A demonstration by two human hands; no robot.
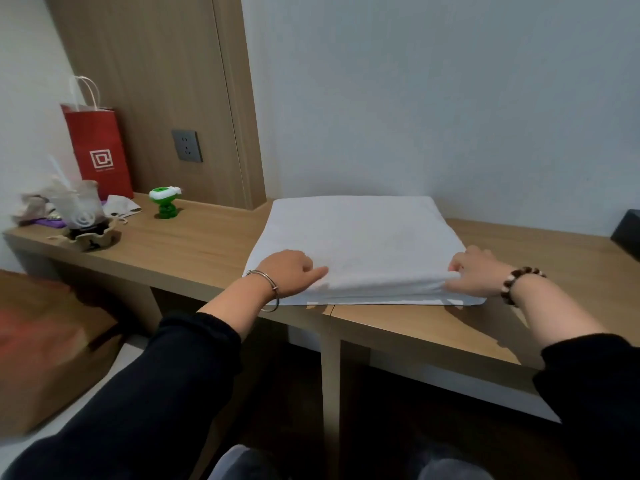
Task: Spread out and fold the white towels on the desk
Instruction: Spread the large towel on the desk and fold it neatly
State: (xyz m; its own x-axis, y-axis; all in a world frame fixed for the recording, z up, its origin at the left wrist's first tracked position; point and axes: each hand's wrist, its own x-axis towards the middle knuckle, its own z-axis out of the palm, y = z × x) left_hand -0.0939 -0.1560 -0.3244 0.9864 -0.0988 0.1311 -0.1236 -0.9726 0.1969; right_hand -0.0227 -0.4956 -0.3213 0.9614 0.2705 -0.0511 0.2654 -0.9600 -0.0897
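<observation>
A white towel (360,244) lies folded into a thick rectangle on the wooden desk (201,244), reaching from the wall to the front edge. My left hand (289,273) grips the towel's near left corner, fingers curled under the upper layers and thumb lying along the fold. At the near right corner my right hand (476,271) pinches the upper layers, which are lifted slightly off a thin bottom layer that stays flat on the desk. Both sleeves are black; a metal bangle sits on the left wrist and a bead bracelet on the right.
On the desk's left end stand a red paper bag (98,150), a green and white toy (165,201), a plastic cup with clutter (79,213) and a crumpled tissue (121,207). A dark object (628,232) sits at the far right. A wall socket (187,146) is behind.
</observation>
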